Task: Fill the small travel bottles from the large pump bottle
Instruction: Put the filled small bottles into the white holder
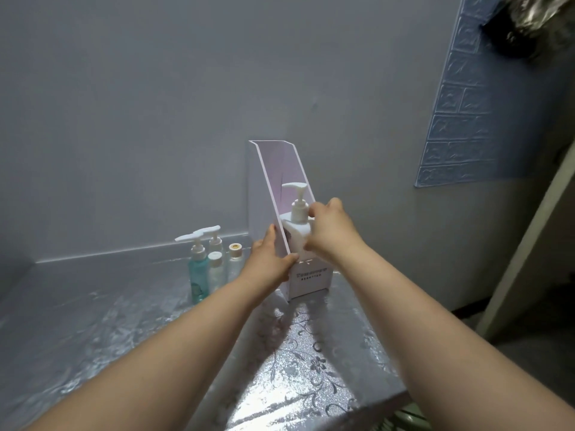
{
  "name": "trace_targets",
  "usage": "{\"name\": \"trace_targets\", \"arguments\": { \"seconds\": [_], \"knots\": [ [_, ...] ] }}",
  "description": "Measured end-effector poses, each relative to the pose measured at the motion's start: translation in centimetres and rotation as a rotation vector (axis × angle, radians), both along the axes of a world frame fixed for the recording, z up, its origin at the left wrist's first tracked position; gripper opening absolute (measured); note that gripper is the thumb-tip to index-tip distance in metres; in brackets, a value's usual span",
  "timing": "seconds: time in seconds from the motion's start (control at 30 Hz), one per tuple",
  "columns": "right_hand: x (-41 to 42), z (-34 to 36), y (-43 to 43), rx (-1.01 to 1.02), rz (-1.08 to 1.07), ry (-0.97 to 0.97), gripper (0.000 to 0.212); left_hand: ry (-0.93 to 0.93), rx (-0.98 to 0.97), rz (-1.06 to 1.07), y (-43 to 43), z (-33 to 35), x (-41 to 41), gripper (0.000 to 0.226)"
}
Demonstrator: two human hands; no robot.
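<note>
A person's right hand (326, 233) curls around the large white plastic pump bottle (292, 234), which stands upright inside a tall white slant-sided holder (308, 279) on a silvery floral-patterned tabletop (124, 306). The left hand (270, 259) grips the holder's left wall. Four small translucent travel bottles (214, 262) stand just left.

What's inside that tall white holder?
A white pump bottle, gripped by the right hand. The front of the holder hides the bottle's base and anything else inside.
</note>
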State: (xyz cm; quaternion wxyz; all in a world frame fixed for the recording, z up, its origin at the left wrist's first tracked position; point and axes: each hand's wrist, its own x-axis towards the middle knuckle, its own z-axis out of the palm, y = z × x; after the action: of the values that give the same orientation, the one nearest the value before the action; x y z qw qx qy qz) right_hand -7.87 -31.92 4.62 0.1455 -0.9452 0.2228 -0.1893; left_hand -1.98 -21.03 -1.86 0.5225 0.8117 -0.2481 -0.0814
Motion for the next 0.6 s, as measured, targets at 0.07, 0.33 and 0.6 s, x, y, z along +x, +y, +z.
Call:
{"name": "trace_targets", "arguments": {
  "seconds": [0.07, 0.33, 0.6],
  "knots": [
    [-0.5, 0.1, -0.1, -0.053, 0.014, 0.02, 0.046, -0.006, -0.008, -0.006, 0.0, 0.1, -0.1, 0.082],
    [1.5, -0.5, 0.2, -0.221, 0.117, -0.009, 0.031, 0.038, -0.066, -0.029, 0.0, 0.4, -0.1, 0.077],
    [7.0, 0.8, -0.7, -0.403, 0.148, 0.044, 0.032, 0.049, -0.054, 0.002, 0.0, 0.4, -0.1, 0.081]
  ]
}}
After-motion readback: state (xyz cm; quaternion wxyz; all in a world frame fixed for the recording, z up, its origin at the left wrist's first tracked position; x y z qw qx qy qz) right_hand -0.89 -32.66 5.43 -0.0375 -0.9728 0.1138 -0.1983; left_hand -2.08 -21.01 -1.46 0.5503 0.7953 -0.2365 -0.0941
